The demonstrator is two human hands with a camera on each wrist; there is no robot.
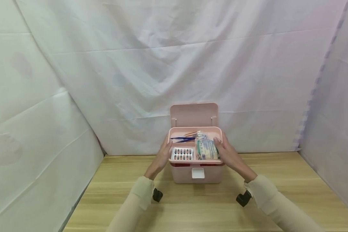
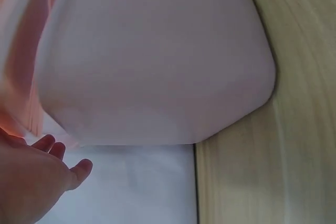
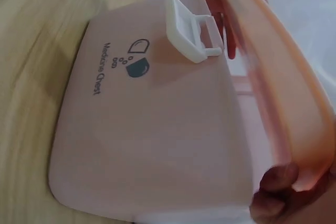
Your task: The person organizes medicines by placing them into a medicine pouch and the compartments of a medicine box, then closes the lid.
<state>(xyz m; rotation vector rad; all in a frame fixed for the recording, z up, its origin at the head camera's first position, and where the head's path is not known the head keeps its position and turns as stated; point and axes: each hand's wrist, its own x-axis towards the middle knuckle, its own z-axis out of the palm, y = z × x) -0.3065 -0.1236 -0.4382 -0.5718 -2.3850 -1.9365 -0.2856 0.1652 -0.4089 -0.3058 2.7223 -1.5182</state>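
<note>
Both hands hold a pink compartment tray [image 1: 195,161] by its two ends, raised a little above the pink medicine chest [image 1: 181,177]. My left hand [image 1: 163,153] grips the left end, thumb on the rim. At the other end my right hand [image 1: 229,154] has its thumb over the rim beside a green-and-white packet [image 1: 207,149]. A blister pack of capsules [image 1: 182,154] lies in the front left compartment. Behind it are dark blue tweezers [image 1: 184,139] and thin brown sticks. In the right wrist view, a gap shows between the tray [image 3: 283,77] and the chest [image 3: 152,135].
The chest's lid [image 1: 194,115] stands upright at the back, near a white cloth curtain [image 1: 150,77]. A white latch [image 3: 184,30] hangs out from the chest's front. Wooden tabletop [image 1: 119,193] extends around it, with curtains on both sides.
</note>
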